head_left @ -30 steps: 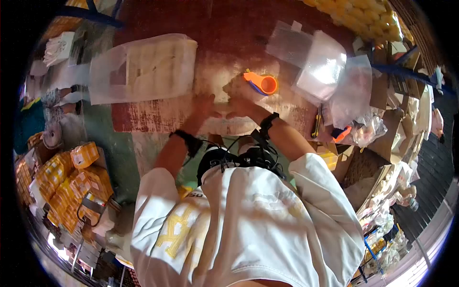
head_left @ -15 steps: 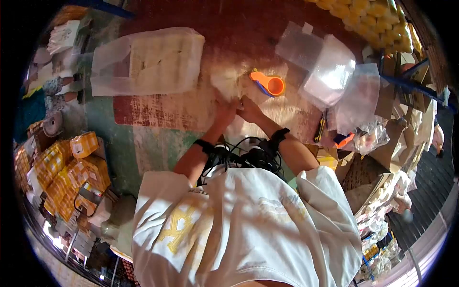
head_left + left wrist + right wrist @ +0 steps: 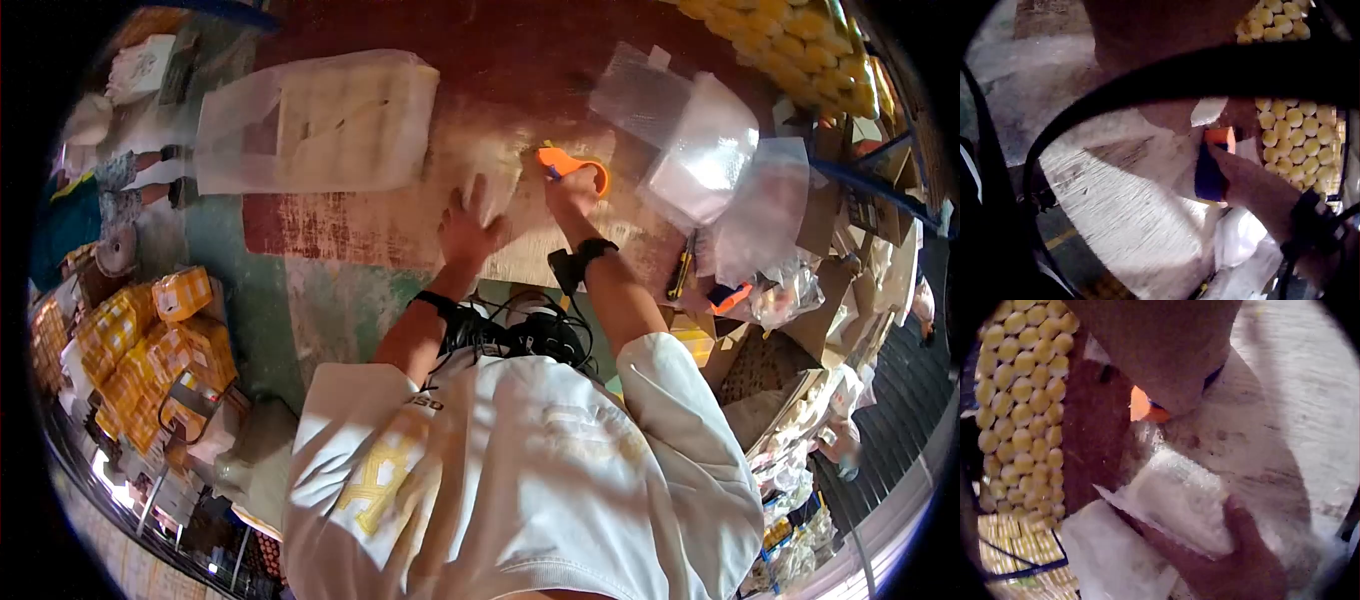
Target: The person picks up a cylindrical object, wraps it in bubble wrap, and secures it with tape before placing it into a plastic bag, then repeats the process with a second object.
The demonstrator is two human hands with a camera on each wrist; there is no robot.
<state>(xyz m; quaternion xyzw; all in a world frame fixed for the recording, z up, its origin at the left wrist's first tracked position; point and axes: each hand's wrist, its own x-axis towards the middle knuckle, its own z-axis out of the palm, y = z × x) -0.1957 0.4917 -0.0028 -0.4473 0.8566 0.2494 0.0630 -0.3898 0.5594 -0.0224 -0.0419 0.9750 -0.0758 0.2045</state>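
Observation:
My right hand [image 3: 572,192] grips an orange-and-blue tape dispenser [image 3: 560,160] over the table, its fingers around the body. In the left wrist view the dispenser's blue side [image 3: 1209,180] faces the camera. My left hand [image 3: 468,228] lies with spread fingers at a small translucent plastic packet [image 3: 492,190] on the worn tabletop. The right wrist view shows the left thumb [image 3: 1235,515] along one edge of this packet [image 3: 1175,487], the other fingers along its far side and partly hidden by plastic.
A large wrapped pale bundle [image 3: 350,125] lies left on the table [image 3: 330,225]. Clear plastic bags [image 3: 708,150] are piled to the right, beside a yellow-black cutter [image 3: 681,272] and another orange tool [image 3: 730,297]. Yellow round goods [image 3: 780,45] stand at the back right.
Both hands were close together at the small packet; then the right hand moved right and took hold of the tape dispenser. The left hand has stayed by the packet, its fingers now spread.

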